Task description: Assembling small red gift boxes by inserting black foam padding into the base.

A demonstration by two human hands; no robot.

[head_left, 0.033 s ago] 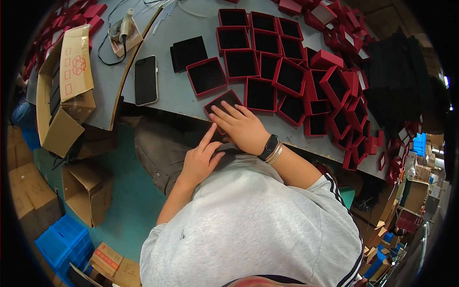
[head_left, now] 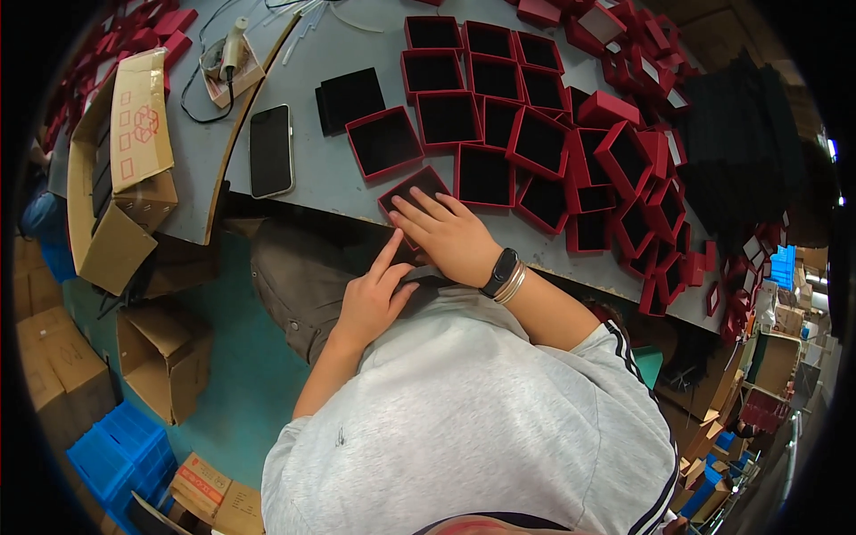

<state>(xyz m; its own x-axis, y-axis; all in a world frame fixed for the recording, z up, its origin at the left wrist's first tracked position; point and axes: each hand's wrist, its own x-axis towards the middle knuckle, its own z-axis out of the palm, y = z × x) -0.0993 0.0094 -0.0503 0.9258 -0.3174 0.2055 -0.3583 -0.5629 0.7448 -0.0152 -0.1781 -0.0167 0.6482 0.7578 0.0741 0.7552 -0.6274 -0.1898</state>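
Observation:
A red box with a dark inside point(head_left: 428, 181) sits at the table's front edge. Over it lies my right hand point(head_left: 456, 242), fingers stretched flat and fingertips inside the box; a dark band and bracelets circle that wrist. My left hand point(head_left: 370, 299) is just nearer to me, its index finger extended to the box's near corner and the thumb apart, gripping nothing visible. Part of the box is hidden beneath my right hand. Just beyond stand another red box point(head_left: 384, 143) and a red box with a black lining point(head_left: 485, 174).
Black square pads point(head_left: 352, 96) lie beyond the boxes, and a phone point(head_left: 271, 150) rests left of them. Many red boxes point(head_left: 609, 109) are piled to the right, near a dark stack point(head_left: 744, 152). An open cardboard carton point(head_left: 143, 111) and a corded tool point(head_left: 234, 45) are at the left.

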